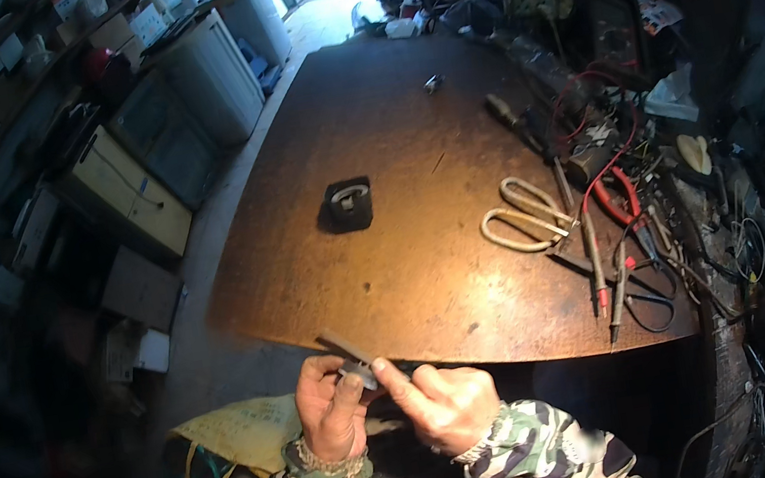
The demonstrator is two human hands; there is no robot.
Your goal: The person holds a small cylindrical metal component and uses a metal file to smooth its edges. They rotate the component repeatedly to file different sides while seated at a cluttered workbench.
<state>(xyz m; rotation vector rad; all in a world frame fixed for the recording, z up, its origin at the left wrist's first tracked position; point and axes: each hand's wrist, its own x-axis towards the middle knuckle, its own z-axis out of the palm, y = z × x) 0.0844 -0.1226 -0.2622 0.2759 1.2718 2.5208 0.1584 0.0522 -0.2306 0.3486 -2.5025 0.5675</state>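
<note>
Just off the table's near edge, my left hand is closed, pinching a small grey metal piece between thumb and fingers. My right hand is closed on a slim, flat metal file, its index finger stretched along the tool. The file lies across the small piece, its tip pointing up and left past my left fingers. Most of its handle end is hidden by the right hand. Farther off on the wooden table sits a black square block with a round metal part in it.
At the table's right lie scissors with pale loop handles, red-handled pliers, test probes with leads, and a heap of parts. A small metal part rests far back. A yellow sack is at my lower left; cabinets line the left.
</note>
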